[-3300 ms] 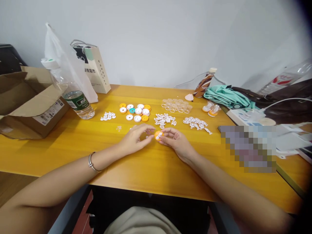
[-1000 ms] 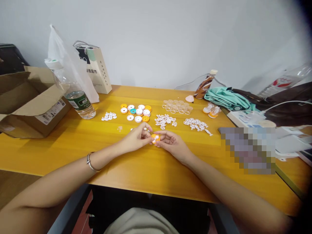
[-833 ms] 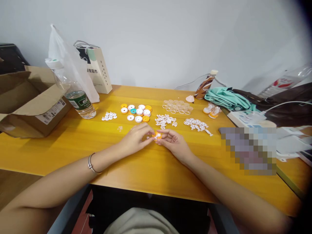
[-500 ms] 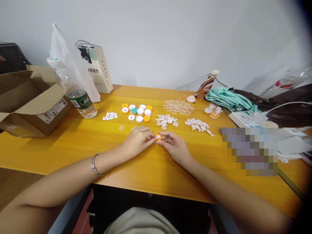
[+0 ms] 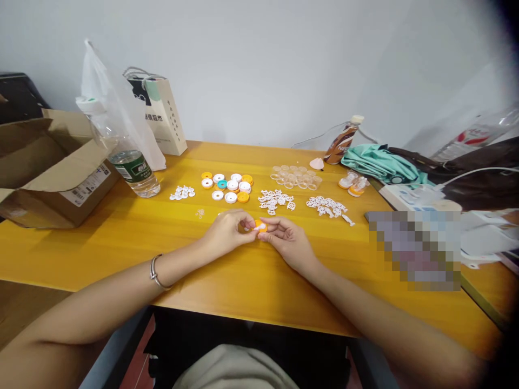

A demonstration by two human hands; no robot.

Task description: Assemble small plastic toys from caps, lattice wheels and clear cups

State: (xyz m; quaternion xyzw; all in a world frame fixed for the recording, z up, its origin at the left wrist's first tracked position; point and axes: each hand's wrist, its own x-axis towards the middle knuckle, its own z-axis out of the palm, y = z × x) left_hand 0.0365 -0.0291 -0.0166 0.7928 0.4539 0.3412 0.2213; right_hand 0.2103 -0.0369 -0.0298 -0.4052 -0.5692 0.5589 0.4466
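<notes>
Between my two hands, just above the table, is a small round orange disc [image 5: 260, 226] with a white piece on it. My left hand [image 5: 233, 229] pinches its left side, thumb and fingers closed. On the right edge, my right hand [image 5: 288, 243] grips the same disc between thumb and fingertips. Beyond my hands sit white and orange round caps [image 5: 231, 198], one of them teal. White leaf-shaped cut-out pieces [image 5: 274, 202] and more white flat pieces [image 5: 325, 207] lie in two groups to the right. Small white discs with stems [image 5: 182, 193] and tiny rings [image 5: 200, 213] are at the left.
Clear plastic cups [image 5: 298, 176] stand at the back, with two assembled orange-based pieces [image 5: 353, 183] to their right. A water bottle [image 5: 133, 170] and a cardboard box [image 5: 87, 189] are at left. A brown drink bottle [image 5: 344, 140], teal cloth [image 5: 379, 162] and power strip [image 5: 405, 200] are at right.
My left fingers have shifted onto the left side of the orange disc, and more of the disc shows between my hands. My right hand keeps its hold.
</notes>
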